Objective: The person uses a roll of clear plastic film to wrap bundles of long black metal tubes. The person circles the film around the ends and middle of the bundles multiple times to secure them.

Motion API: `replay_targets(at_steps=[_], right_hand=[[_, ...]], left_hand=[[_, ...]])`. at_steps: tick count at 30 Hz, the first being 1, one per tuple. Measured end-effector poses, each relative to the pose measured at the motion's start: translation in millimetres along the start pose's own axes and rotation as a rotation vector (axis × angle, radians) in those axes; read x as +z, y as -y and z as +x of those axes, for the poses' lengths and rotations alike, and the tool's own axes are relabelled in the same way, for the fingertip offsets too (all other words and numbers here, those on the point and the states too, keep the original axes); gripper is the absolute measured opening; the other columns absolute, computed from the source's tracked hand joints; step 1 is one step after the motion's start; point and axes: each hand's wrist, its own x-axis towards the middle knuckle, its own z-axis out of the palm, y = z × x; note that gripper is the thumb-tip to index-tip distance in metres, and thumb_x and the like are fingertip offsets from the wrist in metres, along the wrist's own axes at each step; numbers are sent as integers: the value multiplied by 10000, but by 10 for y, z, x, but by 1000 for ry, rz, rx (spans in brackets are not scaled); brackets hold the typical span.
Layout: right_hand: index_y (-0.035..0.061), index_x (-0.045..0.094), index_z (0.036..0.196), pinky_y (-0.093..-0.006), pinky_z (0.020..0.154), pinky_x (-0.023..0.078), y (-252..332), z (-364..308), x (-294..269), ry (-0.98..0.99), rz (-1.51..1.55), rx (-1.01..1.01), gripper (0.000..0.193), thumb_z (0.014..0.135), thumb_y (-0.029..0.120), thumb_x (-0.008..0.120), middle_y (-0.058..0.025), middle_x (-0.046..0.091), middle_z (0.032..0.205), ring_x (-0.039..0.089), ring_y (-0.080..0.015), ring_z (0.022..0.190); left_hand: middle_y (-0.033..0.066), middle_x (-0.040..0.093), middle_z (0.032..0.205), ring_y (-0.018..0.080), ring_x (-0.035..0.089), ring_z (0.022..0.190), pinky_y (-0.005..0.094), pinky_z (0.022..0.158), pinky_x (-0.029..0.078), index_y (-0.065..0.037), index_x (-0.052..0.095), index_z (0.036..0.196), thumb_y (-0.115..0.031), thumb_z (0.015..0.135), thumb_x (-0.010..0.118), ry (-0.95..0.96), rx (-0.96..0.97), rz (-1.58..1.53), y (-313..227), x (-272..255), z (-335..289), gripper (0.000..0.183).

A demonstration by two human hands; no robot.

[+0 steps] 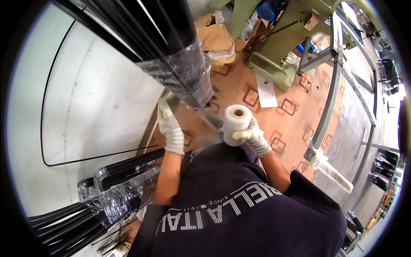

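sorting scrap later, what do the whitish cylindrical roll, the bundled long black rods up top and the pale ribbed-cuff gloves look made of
Whitish cylindrical roll: probably plastic film, milky and smooth, around a brown core, perhaps cardboard. Bundled long black rods: dark and smooth; coated metal or plastic, I can't tell which. Pale ribbed-cuff gloves: likely matte knitted fabric, judging by the cuff ribs.

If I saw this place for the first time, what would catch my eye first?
Probably the white film roll in the gloved right hand, near the centre. Next, the bundle of black bars at upper left, its lower end wrapped in clear film, then the olive-green machine at upper right.
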Motion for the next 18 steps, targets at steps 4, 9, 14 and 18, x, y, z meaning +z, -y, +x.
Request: replay_targets(at_steps=[4,9,14,18], right_hand=[[84,465,1080,-344,818,458,1,361,-577,-194,-58,-97,843,345,196,863,-57,539,1061,530,-176,940],[47,476,1068,-272,771,459,579,1560,-606,-128,-389,-523,634,468,58,681,-51,545,967,532,-148,854],[57,485,1076,-247,781,447,101,2648,110,556,-323,-130,727,392,25,728,-52,565,956,541,-156,849],[13,433,1125,-207,610,497,-750,3067,486,1016,-41,243,872,317,-72,747,-55,567,927,549,-117,792]], left_hand=[[76,556,925,137,533,770,219,703,467,19,473,1029,-187,835,472,411,-36,-45,832,151,603,283],[63,563,892,140,517,733,214,698,464,21,444,1073,-75,856,418,570,368,537,965,12,654,240],[51,571,943,141,529,810,219,757,452,25,518,992,-49,840,432,552,182,420,1144,-279,724,190],[77,507,1087,184,493,945,300,850,411,-9,455,1104,-184,850,429,426,-203,144,1032,-604,674,310]])
